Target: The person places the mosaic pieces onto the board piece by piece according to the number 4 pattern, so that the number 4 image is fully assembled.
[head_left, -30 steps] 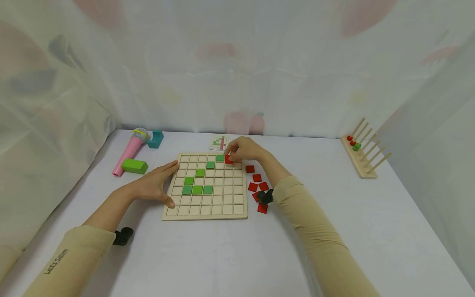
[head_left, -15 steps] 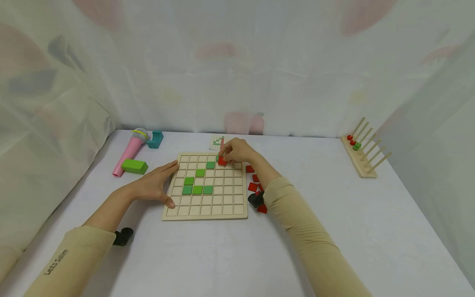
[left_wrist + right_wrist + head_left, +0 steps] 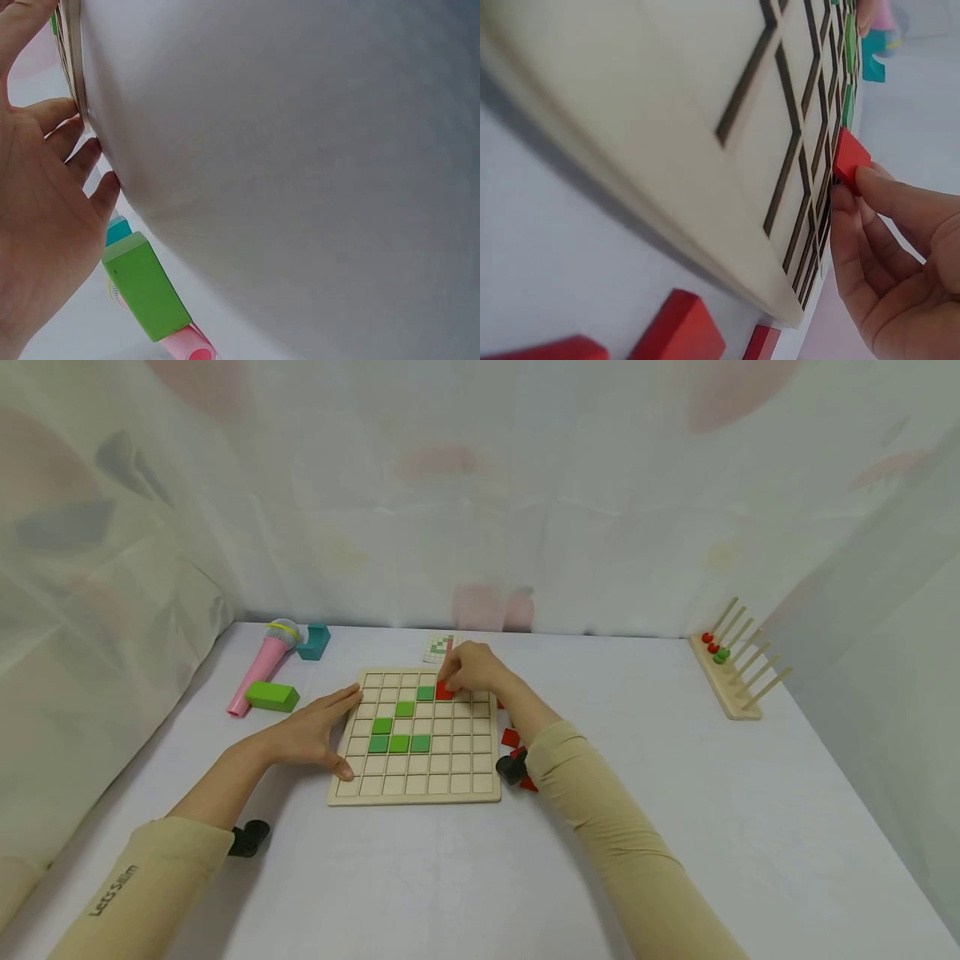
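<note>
A wooden grid board (image 3: 412, 796) lies on the table with several green tiles (image 3: 399, 743) set in its squares. My left hand (image 3: 309, 732) rests along the board's left edge, fingers and thumb spread; the left wrist view shows its fingertips against the rim. Near the far edge my right hand (image 3: 477, 668) pinches a red tile (image 3: 850, 156) between thumb and fingers. In the right wrist view that tile is tilted, its lower edge at the grid. It sits to the right of a green tile (image 3: 426, 693) in the second row. The hand hides the far right squares.
Loose red tiles (image 3: 511, 738) lie right of the board, partly under my right wrist. A small pattern card (image 3: 437, 648) lies behind it. Left stand a pink microphone (image 3: 262, 670), a green block (image 3: 272, 696) and a teal block (image 3: 314, 642). A peg rack (image 3: 726, 681) stands far right.
My right hand has moved left and slightly nearer with the red tile, from the far row to the second row. The hand now covers the far-row green tile. My left hand has stayed put.
</note>
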A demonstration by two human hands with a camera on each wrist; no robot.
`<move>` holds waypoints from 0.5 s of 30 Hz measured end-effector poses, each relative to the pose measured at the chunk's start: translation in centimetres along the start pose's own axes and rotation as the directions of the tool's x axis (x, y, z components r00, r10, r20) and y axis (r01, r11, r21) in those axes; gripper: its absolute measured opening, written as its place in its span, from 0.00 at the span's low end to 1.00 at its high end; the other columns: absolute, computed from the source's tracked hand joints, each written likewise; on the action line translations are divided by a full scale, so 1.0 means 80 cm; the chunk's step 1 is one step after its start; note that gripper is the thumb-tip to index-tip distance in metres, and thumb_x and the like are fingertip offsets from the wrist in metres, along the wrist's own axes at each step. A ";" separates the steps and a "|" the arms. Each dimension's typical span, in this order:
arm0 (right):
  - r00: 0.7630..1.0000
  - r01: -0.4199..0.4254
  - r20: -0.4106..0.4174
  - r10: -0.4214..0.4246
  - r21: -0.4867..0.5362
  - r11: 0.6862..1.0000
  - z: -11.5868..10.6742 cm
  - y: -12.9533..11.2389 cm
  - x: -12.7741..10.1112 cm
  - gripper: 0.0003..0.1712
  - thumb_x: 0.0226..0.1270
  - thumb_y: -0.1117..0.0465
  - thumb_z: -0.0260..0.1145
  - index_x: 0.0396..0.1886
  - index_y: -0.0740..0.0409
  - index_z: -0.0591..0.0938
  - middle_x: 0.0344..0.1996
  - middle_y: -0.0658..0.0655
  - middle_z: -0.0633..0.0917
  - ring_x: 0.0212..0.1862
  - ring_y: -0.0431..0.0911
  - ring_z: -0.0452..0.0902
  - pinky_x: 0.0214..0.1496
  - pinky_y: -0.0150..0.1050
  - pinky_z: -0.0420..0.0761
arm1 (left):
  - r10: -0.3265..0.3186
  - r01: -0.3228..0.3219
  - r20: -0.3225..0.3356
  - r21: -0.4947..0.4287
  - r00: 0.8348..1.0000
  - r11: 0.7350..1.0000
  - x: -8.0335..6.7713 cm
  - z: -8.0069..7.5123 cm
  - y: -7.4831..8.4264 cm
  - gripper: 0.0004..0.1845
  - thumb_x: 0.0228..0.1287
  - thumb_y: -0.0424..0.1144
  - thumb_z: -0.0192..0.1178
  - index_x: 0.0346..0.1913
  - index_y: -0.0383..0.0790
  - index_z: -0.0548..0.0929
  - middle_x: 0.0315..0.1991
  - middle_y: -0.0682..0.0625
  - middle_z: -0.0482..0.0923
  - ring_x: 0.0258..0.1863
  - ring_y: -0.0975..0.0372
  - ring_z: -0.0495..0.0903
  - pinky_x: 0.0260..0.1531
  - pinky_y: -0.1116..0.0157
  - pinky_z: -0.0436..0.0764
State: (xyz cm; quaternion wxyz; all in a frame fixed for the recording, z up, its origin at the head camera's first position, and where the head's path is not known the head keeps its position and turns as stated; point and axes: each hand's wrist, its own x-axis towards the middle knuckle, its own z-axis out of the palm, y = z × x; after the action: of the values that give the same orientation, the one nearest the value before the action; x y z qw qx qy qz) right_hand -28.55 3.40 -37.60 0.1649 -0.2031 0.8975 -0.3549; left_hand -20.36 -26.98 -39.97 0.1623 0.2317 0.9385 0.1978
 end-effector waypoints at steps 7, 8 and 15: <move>1.000 0.003 0.009 -0.003 -0.036 0.999 0.002 -0.001 -0.002 0.08 0.62 0.67 0.69 0.41 0.56 0.89 0.41 0.55 0.90 0.41 0.45 0.83 0.42 0.32 0.82 | 0.004 -0.004 0.000 -0.006 1.000 1.000 0.000 0.000 -0.001 0.74 0.31 0.64 0.79 0.78 0.31 0.49 0.81 0.37 0.42 0.78 0.36 0.46 0.72 0.35 0.53; 1.000 0.004 0.008 -0.004 -0.042 0.999 0.002 -0.001 -0.002 0.08 0.62 0.67 0.69 0.41 0.56 0.89 0.41 0.55 0.90 0.43 0.46 0.83 0.43 0.33 0.82 | 0.002 -0.002 0.001 -0.006 1.000 1.000 0.000 0.000 -0.002 0.74 0.31 0.64 0.79 0.78 0.32 0.49 0.81 0.37 0.42 0.78 0.36 0.46 0.72 0.35 0.53; 1.000 -0.015 0.006 0.015 -0.051 0.999 0.003 -0.001 -0.002 0.09 0.61 0.67 0.69 0.41 0.55 0.89 0.42 0.54 0.90 0.47 0.47 0.82 0.45 0.34 0.82 | 0.001 -0.001 0.000 0.000 1.000 1.000 0.000 0.000 0.000 0.74 0.31 0.64 0.79 0.78 0.32 0.49 0.81 0.37 0.43 0.78 0.36 0.46 0.72 0.34 0.54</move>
State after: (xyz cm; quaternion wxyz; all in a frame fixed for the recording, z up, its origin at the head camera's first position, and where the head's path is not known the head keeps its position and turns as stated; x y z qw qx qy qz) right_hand -28.30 3.27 -37.72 0.1653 -0.2019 0.9073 -0.3298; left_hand -20.39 -26.99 -39.99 0.1621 0.2320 0.9384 0.1980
